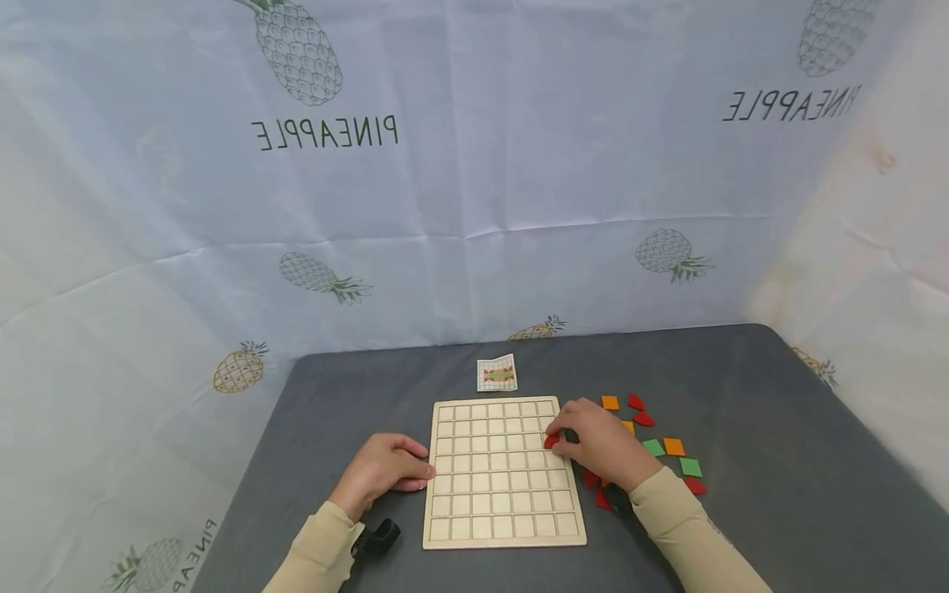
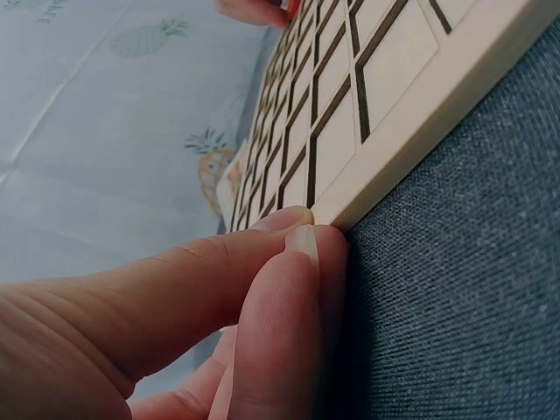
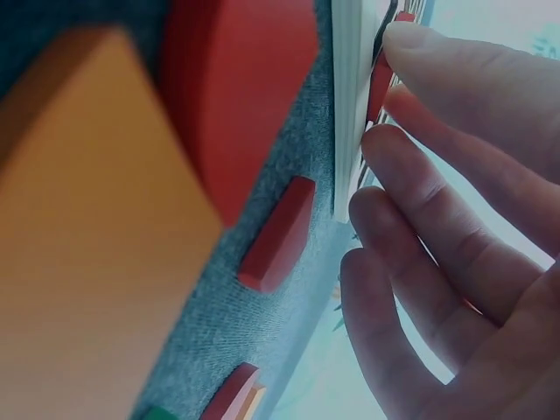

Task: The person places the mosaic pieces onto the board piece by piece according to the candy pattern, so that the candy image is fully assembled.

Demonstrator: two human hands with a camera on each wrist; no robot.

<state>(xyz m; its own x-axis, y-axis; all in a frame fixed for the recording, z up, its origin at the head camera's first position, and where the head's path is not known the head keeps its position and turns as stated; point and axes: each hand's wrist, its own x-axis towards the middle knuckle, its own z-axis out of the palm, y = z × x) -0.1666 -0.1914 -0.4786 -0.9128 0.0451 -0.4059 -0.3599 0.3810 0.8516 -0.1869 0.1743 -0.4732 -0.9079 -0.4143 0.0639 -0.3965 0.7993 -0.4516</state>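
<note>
A pale wooden grid board [image 1: 504,543] lies on the dark grey table, its cells framed by raised strips. My left hand [image 1: 385,468] is at the board's left side, and in the left wrist view its thumb and fingertips pinch the board's edge [image 2: 394,166]. On the right-hand column of cells, my right hand [image 1: 600,436] holds a small red piece [image 1: 551,442] between thumb and index finger. The right wrist view shows that red piece [image 3: 379,83] flat at the board's surface, partly covered by the fingertips; the other fingers are loosely bent.
Right of the board lie loose pieces: orange squares [image 1: 674,446], green squares [image 1: 690,467] and several red ones [image 1: 642,419], some partly under my right forearm. A small printed card [image 1: 497,373] with a coloured pattern lies beyond the board. Pineapple-print cloth [image 1: 474,165] hangs behind the table.
</note>
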